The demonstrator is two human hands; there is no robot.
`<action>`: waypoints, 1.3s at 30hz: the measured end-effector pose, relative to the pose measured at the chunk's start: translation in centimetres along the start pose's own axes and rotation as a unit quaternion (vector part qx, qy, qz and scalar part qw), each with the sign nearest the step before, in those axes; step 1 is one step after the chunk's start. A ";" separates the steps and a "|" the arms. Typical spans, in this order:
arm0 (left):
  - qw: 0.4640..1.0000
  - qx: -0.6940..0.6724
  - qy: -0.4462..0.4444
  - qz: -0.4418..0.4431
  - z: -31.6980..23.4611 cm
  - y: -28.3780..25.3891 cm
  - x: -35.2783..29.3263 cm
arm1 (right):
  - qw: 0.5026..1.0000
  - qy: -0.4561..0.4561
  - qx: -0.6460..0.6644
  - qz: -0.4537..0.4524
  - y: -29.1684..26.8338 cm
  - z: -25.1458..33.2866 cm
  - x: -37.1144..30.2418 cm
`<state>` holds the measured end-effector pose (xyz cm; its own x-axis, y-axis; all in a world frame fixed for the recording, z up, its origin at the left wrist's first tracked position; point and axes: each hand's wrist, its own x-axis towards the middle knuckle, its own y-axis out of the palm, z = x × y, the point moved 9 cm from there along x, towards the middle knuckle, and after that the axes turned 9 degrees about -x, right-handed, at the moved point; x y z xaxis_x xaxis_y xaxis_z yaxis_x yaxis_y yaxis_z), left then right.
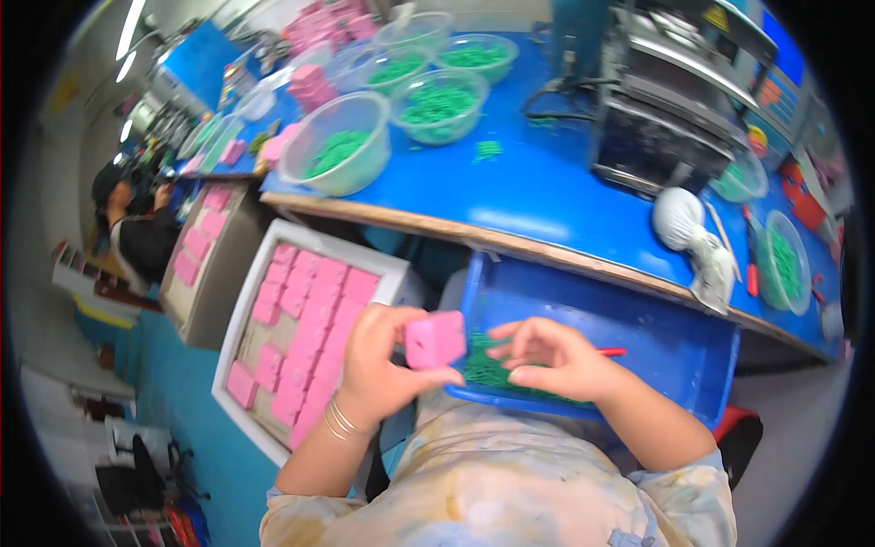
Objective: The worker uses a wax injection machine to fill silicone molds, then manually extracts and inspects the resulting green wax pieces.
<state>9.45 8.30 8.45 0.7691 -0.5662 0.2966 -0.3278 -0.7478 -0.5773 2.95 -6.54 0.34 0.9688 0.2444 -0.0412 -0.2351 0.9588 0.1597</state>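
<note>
My left hand (378, 360), with thin bangles at the wrist, grips a pink block (436, 340) between thumb and fingers. A small dark hole shows in the block's near face. To the right of it, my right hand (561, 360) is held with thumb and fingers apart, nothing plainly seen in them. Below that hand lies a heap of small green pieces (488, 369) in a blue tray (674, 365) in front of me. A red, thin thing (612, 351) sticks out behind my right wrist; its kind is hidden.
Left of me, a white-rimmed box (239, 351) holds rows of pink blocks. On the blue table (538, 196) stand clear bowls (365, 164) of green pieces, a dark metal machine (670, 118) and a tied whitish cloth bundle (682, 223). Another person (141, 228) is at far left.
</note>
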 end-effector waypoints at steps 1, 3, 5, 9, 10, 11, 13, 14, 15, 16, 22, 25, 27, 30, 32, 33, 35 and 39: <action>0.996 0.042 0.073 -0.003 -2.5 1.3 0.4 | 0.999 -0.030 0.036 0.020 0.4 -0.3 0.2; 0.983 0.064 0.174 -0.001 -5.2 4.6 0.7 | 0.990 -0.071 0.118 0.042 0.7 0.4 -0.1; 0.980 -0.048 0.183 0.067 -5.8 8.1 1.5 | 0.997 -0.057 0.040 -0.012 -0.5 -0.5 -0.2; 0.955 -0.186 0.133 0.190 -5.3 12.4 2.5 | 0.993 -0.071 -0.017 -0.089 -2.3 1.0 -1.1; 0.949 -0.198 0.145 0.199 -5.3 12.7 2.6 | 0.992 -0.041 -0.056 -0.104 -3.0 0.7 -1.4; 0.949 -0.198 0.140 0.200 -5.4 12.8 2.7 | 0.993 -0.038 -0.052 -0.104 -3.8 0.7 -1.7; 0.923 -0.328 0.026 0.198 -4.4 12.7 2.9 | 0.942 -0.070 -0.322 -0.064 -4.2 1.8 -1.9; 0.924 -0.326 0.022 0.199 -4.3 12.9 2.8 | 0.944 -0.070 -0.316 -0.063 -4.0 2.2 -2.0; 0.920 -0.341 -0.004 0.193 -3.8 13.2 2.8 | 0.936 -0.062 -0.337 -0.082 -4.1 2.9 -2.1; 0.915 -0.357 -0.029 0.187 -3.4 13.5 2.7 | 0.927 -0.055 -0.357 -0.103 -4.3 3.3 -2.3; 0.799 -0.573 -0.108 0.148 -2.8 14.1 2.9 | 0.997 -0.010 -0.026 -0.067 -4.4 1.5 -2.6; 0.770 -0.611 -0.121 0.138 -2.8 13.9 2.9 | 0.994 -0.024 0.077 -0.072 -4.1 1.9 -2.8; 0.761 -0.620 -0.126 0.141 -3.0 13.8 2.8 | 0.991 -0.029 0.111 -0.072 -3.7 2.1 -3.0; 0.742 -0.641 -0.138 0.142 -3.2 13.7 2.6 | 0.985 -0.042 0.150 -0.072 -3.3 2.1 -3.2; 0.730 -0.653 -0.145 0.141 -3.3 13.7 2.5 | 0.984 -0.051 0.155 -0.074 -3.2 2.1 -3.3; 0.724 -0.660 -0.153 0.132 -3.2 13.6 2.4 | 0.982 -0.055 0.165 -0.072 -3.1 2.1 -3.3; 0.717 -0.667 -0.159 0.125 -3.2 13.6 2.3 | 0.980 -0.060 0.174 -0.071 -3.0 2.2 -3.4; 0.692 -0.691 -0.169 0.120 -3.2 13.8 2.4 | 0.978 -0.060 0.183 -0.079 -3.2 2.2 -3.5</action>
<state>5.02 -4.45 3.63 0.6094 -0.7928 -0.0113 -0.5005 -0.3958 0.7700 0.46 -10.76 2.14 0.9982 0.0570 0.0176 -0.0581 0.8618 0.5039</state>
